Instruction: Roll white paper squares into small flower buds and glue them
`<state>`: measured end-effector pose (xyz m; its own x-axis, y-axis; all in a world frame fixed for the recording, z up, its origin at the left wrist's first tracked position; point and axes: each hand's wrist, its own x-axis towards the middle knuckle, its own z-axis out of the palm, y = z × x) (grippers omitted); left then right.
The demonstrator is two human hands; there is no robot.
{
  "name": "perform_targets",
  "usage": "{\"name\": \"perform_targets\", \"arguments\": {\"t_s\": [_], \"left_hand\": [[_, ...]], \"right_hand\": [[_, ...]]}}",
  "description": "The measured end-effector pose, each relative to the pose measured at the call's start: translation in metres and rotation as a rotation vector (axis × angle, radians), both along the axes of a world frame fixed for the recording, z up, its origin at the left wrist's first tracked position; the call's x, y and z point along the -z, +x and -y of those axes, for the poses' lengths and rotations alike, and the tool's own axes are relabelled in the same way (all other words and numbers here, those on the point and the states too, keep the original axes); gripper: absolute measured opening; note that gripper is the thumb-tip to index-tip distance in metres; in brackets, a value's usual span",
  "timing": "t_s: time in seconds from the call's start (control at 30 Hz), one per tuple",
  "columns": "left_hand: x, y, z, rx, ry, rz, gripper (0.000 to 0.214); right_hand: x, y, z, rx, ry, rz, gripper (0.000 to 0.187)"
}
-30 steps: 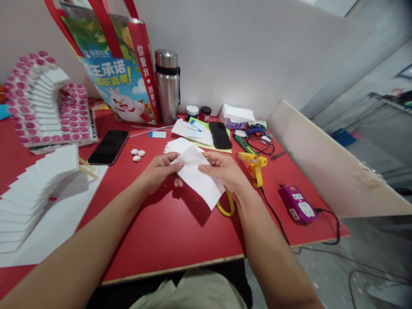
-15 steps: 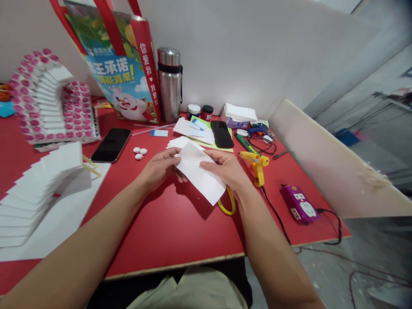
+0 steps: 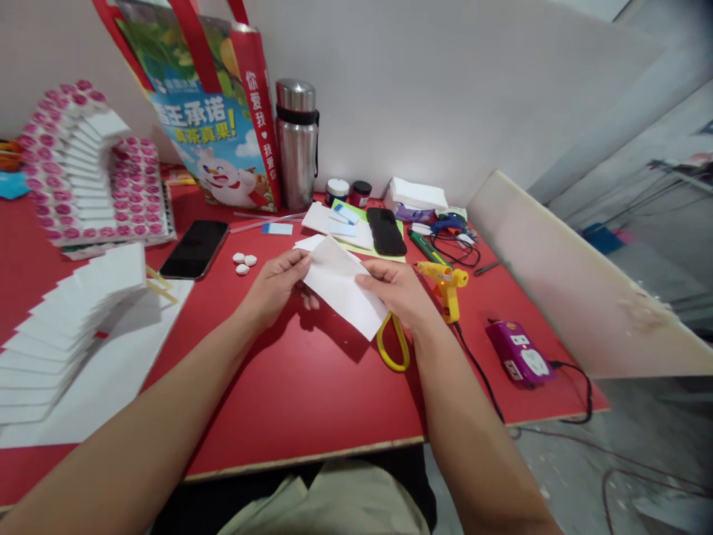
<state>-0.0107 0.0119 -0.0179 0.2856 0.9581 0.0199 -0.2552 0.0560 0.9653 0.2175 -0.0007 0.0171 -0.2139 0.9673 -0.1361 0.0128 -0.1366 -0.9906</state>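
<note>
A white sheet of paper (image 3: 344, 286) is held above the red table between both my hands. My left hand (image 3: 281, 282) pinches its left edge between thumb and fingers. On the right side, my right hand (image 3: 393, 288) grips it with the thumb on top and the fingers underneath. Below the right hand a yellow loop handle (image 3: 394, 349) shows, its other end hidden by the paper and hand. More white paper (image 3: 307, 243) lies just behind the sheet. Several small round white pieces (image 3: 242, 269) rest left of my left hand.
A yellow glue gun (image 3: 445, 286) and a purple power socket (image 3: 519, 355) with cords lie right. A black phone (image 3: 194, 249), fanned white folded pieces (image 3: 72, 319) and a pink-and-white paper model (image 3: 94, 178) are left. A steel flask (image 3: 296, 148) and a printed bag (image 3: 223, 141) stand behind.
The paper has tilted, its lower corner rising slightly. My right hand's thumb has shifted a little to the right along it, and more of the yellow handle shows.
</note>
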Motion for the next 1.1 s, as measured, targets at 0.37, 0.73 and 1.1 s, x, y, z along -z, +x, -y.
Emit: {"name": "perform_targets", "arguments": {"t_s": [0.37,0.73,1.1], "left_hand": [[-0.007,0.009,0.012,0.184,0.052,-0.062,0.033],[-0.005,0.010,0.014,0.179,0.128,-0.227,0.026],[0.001,0.001,0.003,0.028,0.015,-0.083,0.023]], "right_hand": [[0.006,-0.010,-0.004,-0.155,-0.398,-0.225,0.057],[0.006,-0.022,0.005,-0.325,-0.399,-0.054,0.068],[-0.003,-0.006,0.006,-0.216,-0.152,-0.119,0.060]]}}
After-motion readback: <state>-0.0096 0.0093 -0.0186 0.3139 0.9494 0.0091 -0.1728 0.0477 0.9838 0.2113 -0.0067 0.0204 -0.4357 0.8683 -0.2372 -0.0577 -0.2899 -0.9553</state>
